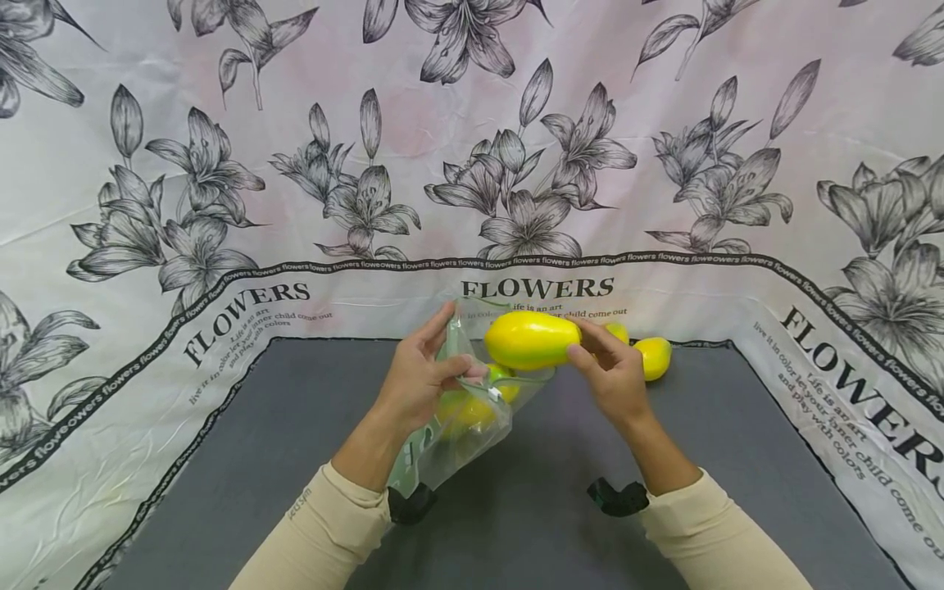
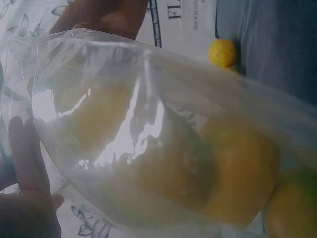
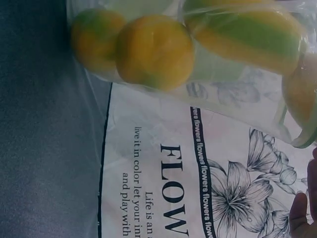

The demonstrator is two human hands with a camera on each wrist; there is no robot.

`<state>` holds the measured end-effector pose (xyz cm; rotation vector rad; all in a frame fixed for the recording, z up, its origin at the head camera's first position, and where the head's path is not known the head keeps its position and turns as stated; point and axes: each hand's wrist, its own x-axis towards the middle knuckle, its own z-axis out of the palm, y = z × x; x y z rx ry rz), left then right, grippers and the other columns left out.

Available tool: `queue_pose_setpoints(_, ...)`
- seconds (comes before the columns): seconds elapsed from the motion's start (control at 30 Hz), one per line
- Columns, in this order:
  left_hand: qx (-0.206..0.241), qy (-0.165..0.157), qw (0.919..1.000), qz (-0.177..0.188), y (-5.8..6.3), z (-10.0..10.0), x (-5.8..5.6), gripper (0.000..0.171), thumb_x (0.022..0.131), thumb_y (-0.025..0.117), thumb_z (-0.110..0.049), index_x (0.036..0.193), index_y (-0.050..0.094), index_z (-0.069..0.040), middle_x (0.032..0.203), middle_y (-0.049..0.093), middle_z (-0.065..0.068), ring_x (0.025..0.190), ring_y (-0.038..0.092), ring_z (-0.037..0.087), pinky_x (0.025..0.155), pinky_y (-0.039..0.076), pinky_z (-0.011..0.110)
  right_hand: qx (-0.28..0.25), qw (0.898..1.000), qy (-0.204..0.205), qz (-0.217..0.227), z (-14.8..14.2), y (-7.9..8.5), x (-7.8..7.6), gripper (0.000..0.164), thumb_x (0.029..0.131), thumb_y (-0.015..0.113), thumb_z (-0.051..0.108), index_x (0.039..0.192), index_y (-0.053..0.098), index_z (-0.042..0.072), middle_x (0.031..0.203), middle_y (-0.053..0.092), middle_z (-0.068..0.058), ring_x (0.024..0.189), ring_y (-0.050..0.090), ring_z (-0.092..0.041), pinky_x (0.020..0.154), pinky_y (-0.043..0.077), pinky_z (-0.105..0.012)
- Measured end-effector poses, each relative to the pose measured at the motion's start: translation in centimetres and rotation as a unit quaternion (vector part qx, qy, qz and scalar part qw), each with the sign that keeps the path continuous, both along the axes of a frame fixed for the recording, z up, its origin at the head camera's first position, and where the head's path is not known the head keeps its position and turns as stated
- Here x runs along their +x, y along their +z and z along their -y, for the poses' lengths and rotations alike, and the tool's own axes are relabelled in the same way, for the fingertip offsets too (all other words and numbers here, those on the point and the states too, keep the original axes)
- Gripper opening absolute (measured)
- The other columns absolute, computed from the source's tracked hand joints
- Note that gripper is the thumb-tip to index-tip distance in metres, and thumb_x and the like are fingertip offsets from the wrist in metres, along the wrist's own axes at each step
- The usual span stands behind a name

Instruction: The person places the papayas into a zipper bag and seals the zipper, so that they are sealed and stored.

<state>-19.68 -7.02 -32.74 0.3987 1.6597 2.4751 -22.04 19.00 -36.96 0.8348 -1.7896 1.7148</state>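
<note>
My left hand point(image 1: 420, 377) grips the edge of a clear plastic zip bag point(image 1: 472, 442) with green print, its thumb in front at the mouth. Inside the bag lie yellow-green fruits point(image 3: 156, 52), seen through the plastic. Between thumb and fingers, my right hand point(image 1: 615, 377) holds a yellow papaya point(image 1: 533, 339) by its narrower end. The papaya lies sideways over the bag's mouth, its broad end toward my left hand. Just beyond the right hand are two more yellow fruits point(image 1: 653, 359), one of them partly hidden by the fingers.
A dark grey tabletop point(image 1: 708, 508) spreads under both arms. White cloth with flower drawings point(image 1: 398, 287) rises at the back and sides. Dark camera mounts point(image 1: 618, 496) project inward from both wrists.
</note>
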Motion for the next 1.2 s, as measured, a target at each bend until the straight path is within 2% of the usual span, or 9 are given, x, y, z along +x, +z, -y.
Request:
queue_pose_setpoints(0.13, 0.000, -0.002, 1.0000, -0.002, 0.1, -0.1, 0.1, 0.079, 0.088, 0.059, 0.016, 0.153, 0.029, -0.019, 0.157, 0.018, -0.002, 0.073, 0.070, 0.024, 0.072, 0.059, 0.035, 0.019, 1.000, -0.013, 0.015, 0.3, 0.0, 0.4, 0.038, 0.086, 0.059, -0.013, 0.123, 0.060, -0.011, 0.112, 0.066, -0.008, 0.092, 0.061, -0.016, 0.079, 0.054, -0.021)
queue_pose_setpoints(0.37, 0.000, -0.006, 1.0000, -0.004, 0.2, -0.2, 0.1, 0.080, 0.087, 0.060, 0.015, 0.153, 0.028, -0.017, 0.156, 0.022, -0.003, 0.073, 0.070, 0.024, 0.073, 0.059, 0.037, 0.086, 0.996, -0.031, -0.009, 2.0, 1.9, 2.5, 0.037, 0.078, 0.063, -0.016, 0.114, 0.060, -0.019, 0.104, 0.063, -0.028, 0.091, 0.054, -0.015, 0.082, 0.046, -0.021)
queue_pose_setpoints(0.5, 0.000, -0.008, 0.9999, -0.013, 0.3, -0.3, 0.1, 0.080, 0.088, 0.060, 0.015, 0.153, 0.028, -0.016, 0.156, 0.022, -0.003, 0.073, 0.070, 0.024, 0.072, 0.059, 0.036, 0.133, 0.990, -0.052, 0.002, 2.5, 2.0, 2.9, 0.038, 0.077, 0.069, -0.010, 0.114, 0.063, -0.015, 0.101, 0.062, -0.023, 0.094, 0.052, -0.021, 0.087, 0.045, -0.031)
queue_pose_setpoints(0.67, -0.002, -0.009, 0.9997, -0.021, 0.5, -0.3, 0.2, 0.078, 0.089, 0.058, 0.015, 0.154, 0.027, -0.016, 0.156, 0.023, -0.002, 0.073, 0.070, 0.024, 0.071, 0.059, 0.035, 0.173, 0.984, -0.050, 0.011, 2.9, 1.9, 3.1, 0.040, 0.077, 0.072, -0.005, 0.116, 0.064, -0.011, 0.102, 0.056, -0.022, 0.095, 0.047, -0.032, 0.082, 0.042, -0.046)
queue_pose_setpoints(0.73, -0.002, -0.013, 0.9997, -0.023, 0.5, -0.2, 0.2, 0.078, 0.089, 0.057, 0.016, 0.154, 0.025, -0.016, 0.155, 0.024, -0.003, 0.074, 0.070, 0.023, 0.071, 0.059, 0.034, 0.180, 0.983, -0.043, 0.009, 3.0, 1.9, 3.2, 0.040, 0.079, 0.072, -0.004, 0.117, 0.064, -0.011, 0.103, 0.056, -0.023, 0.096, 0.047, -0.035, 0.080, 0.041, -0.048)
queue_pose_setpoints(0.97, -0.004, -0.016, 0.9994, -0.031, 0.6, -0.2, 0.3, 0.077, 0.089, 0.058, 0.015, 0.153, 0.027, -0.016, 0.154, 0.027, -0.004, 0.073, 0.070, 0.022, 0.070, 0.059, 0.034, 0.199, 0.979, -0.036, 0.002, 3.2, 2.0, 3.5, 0.032, 0.085, 0.067, -0.002, 0.116, 0.066, -0.007, 0.106, 0.066, -0.018, 0.104, 0.048, -0.034, 0.086, 0.038, -0.052)
queue_pose_setpoints(1.2, -0.008, -0.011, 0.9995, -0.029, 0.7, -0.1, 0.4, 0.079, 0.089, 0.058, 0.015, 0.154, 0.026, -0.016, 0.152, 0.032, -0.004, 0.072, 0.070, 0.021, 0.070, 0.059, 0.033, 0.157, 0.987, -0.018, -0.036, 2.8, 1.7, 3.2, 0.025, 0.082, 0.063, -0.011, 0.107, 0.068, -0.011, 0.103, 0.067, -0.022, 0.100, 0.051, -0.037, 0.085, 0.044, -0.038)
